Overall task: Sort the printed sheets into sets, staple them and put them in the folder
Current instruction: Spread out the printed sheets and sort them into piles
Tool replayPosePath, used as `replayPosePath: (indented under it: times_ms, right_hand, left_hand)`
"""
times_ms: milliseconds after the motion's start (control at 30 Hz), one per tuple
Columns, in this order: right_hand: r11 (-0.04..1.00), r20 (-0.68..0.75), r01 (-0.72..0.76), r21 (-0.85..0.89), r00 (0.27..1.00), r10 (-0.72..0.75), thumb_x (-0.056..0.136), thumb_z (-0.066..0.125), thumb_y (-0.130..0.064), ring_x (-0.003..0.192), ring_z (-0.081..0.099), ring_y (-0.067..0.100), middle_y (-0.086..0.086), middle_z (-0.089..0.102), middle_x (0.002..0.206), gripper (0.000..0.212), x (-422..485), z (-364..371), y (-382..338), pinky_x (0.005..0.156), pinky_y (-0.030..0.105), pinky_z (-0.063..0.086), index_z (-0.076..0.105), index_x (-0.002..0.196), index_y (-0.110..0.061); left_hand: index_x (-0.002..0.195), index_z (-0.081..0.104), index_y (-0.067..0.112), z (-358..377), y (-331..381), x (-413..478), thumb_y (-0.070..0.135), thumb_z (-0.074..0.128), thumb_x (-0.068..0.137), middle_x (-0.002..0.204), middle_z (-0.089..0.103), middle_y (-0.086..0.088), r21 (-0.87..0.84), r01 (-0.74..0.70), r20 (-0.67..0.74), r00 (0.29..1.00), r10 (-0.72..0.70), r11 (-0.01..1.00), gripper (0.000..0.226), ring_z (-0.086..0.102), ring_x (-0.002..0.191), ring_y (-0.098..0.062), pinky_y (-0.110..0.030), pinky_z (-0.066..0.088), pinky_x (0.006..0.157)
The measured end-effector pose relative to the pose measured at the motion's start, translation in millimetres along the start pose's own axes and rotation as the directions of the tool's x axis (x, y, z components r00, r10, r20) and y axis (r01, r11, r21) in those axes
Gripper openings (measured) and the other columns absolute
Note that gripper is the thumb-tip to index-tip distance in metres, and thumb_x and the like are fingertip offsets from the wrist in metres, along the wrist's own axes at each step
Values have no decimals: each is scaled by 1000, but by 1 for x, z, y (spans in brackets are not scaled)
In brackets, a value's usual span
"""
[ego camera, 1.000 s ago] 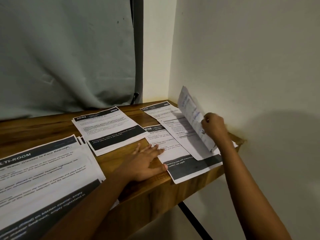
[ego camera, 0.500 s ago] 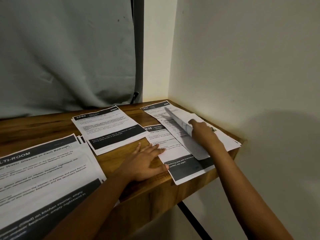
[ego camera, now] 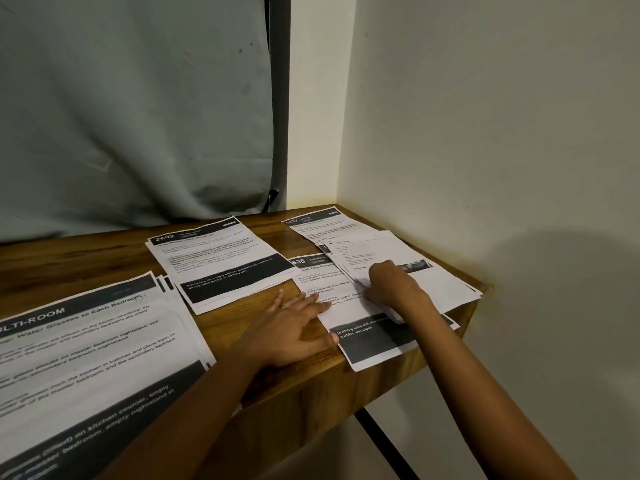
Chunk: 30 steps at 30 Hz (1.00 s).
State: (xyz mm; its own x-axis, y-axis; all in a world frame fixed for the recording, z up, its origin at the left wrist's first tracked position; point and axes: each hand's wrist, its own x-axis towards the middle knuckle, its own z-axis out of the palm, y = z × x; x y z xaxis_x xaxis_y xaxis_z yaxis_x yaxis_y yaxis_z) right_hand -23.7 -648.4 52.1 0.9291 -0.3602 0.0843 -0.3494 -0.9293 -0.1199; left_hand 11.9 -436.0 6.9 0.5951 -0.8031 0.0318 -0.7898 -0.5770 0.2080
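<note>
At far right corner of surface (ego camera: 242,327), head view: right hand (ego camera: 391,282) pinches edge of top sheets (ego camera: 426,271) w/ fingers closed; left hand (ego camera: 294,327) flat, open, pinning sheet "638" (ego camera: 349,303). Sorting step; next prob. lift & match pg. No stapler/folder visible.

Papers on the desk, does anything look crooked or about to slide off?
Yes. The sheet headed 638 pokes out past the front edge of the wooden desk, with its dark footer band over the edge. The stack under the right hand lies askew across it and the 2437 sheet. The left hand rests flat beside them.
</note>
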Motion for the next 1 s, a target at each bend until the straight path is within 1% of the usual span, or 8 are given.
replayPosePath:
  times_ms: [133,467,633,700,800,867,933,1000]
  right_hand:
    - [1000,-11,2,-16,1000,-2,89,62,-24,102,60,26,13,60,116,32,0,1,-4,76,28,46,59,113,-4]
    - [995,-3,34,-91,999,-35,88,63,-20,105,59,27,13,59,120,33,4,0,-9,75,27,44,58,116,-3]
    - [986,-17,78,-147,997,-81,94,50,-10,108,58,30,17,55,124,33,6,-2,-7,81,32,48,51,127,-2]
    - [990,-41,80,-120,995,-86,93,48,-4,106,58,33,19,55,123,41,7,-6,1,76,35,47,41,133,-5]
    - [992,-25,126,-23,992,-126,91,50,0,105,59,32,18,54,129,69,6,-9,14,76,36,51,24,148,-29]
    - [987,-11,160,-5,987,-160,91,49,2,113,57,30,13,51,137,66,5,-9,19,84,36,51,37,144,-37]
    - [979,-1,199,-46,980,-200,93,49,-6,109,58,26,9,57,132,42,6,-7,26,89,33,50,61,126,-29]
    - [975,14,218,-53,976,-218,95,51,-20,101,60,22,8,62,124,24,5,-7,31,84,28,50,69,110,-18]
  left_hand:
    - [150,12,42,-1,0,0,77,26,80,161,3,10,5,8,8,1000,-8,1000,79,0,147,-12,-37,-17,112]
    - [150,12,42,0,0,0,77,28,82,161,5,10,4,3,-1,1000,-2,1000,78,0,148,-13,-37,-17,111]
    - [150,13,42,-1,0,-1,77,29,82,161,5,10,-10,8,-5,1000,-8,1000,78,-1,147,-12,-34,-18,108]
    - [150,14,41,0,0,-1,77,28,81,161,6,10,-15,1,-8,1000,-1,1000,79,0,147,-11,-35,-19,109]
    - [150,14,42,0,-1,0,78,28,81,161,6,9,-28,1,-4,1000,-1,1000,79,1,147,-11,-35,-19,110]
    - [150,13,42,0,0,0,76,30,83,161,6,10,-27,2,-1,1000,-2,1000,78,0,147,-12,-35,-20,109]
    - [150,13,41,0,0,0,76,31,84,161,5,9,-21,1,-3,1000,-1,1000,77,0,147,-12,-35,-20,108]
    - [151,13,41,0,0,0,75,31,85,161,5,9,-16,-3,-2,1000,3,1000,76,-1,148,-12,-34,-20,108]
